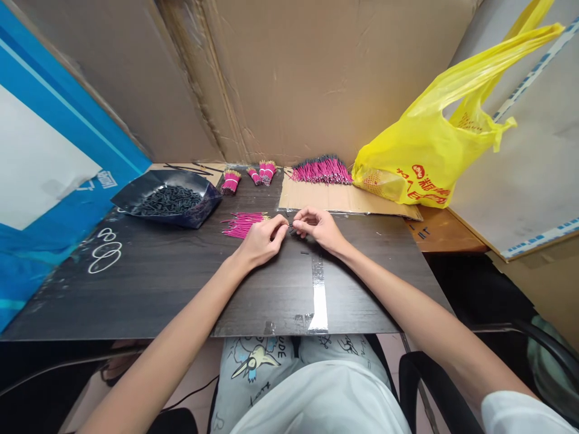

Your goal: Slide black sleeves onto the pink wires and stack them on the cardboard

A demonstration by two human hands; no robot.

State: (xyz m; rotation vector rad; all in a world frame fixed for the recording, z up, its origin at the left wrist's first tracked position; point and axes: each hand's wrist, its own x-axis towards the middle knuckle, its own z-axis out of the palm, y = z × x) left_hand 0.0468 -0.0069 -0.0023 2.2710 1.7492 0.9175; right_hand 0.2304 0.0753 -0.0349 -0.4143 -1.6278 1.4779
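My left hand (pixel 265 240) is closed in a pinch above the table; whatever lies between its fingertips is hidden. Fingertip to fingertip with it, my right hand (pixel 319 229) pinches a small dark piece that looks like black tubing (pixel 291 226). Just left of my left hand lies a loose row of pink wires (pixel 242 224), partly covered by that hand. A small black piece (pixel 304 252) rests on the table below the gap between my hands.
A dark tray (pixel 199 216) of short black tubes stands left. Behind are banded pink wire bundles (pixel 230 182) and a pile of black-ended pink wires (pixel 322 170) on cardboard (pixel 312 198). A yellow plastic bag (pixel 407 150) stands right. Rubber bands (pixel 105 258) lie left; clear tape (pixel 319 295) crosses the tabletop.
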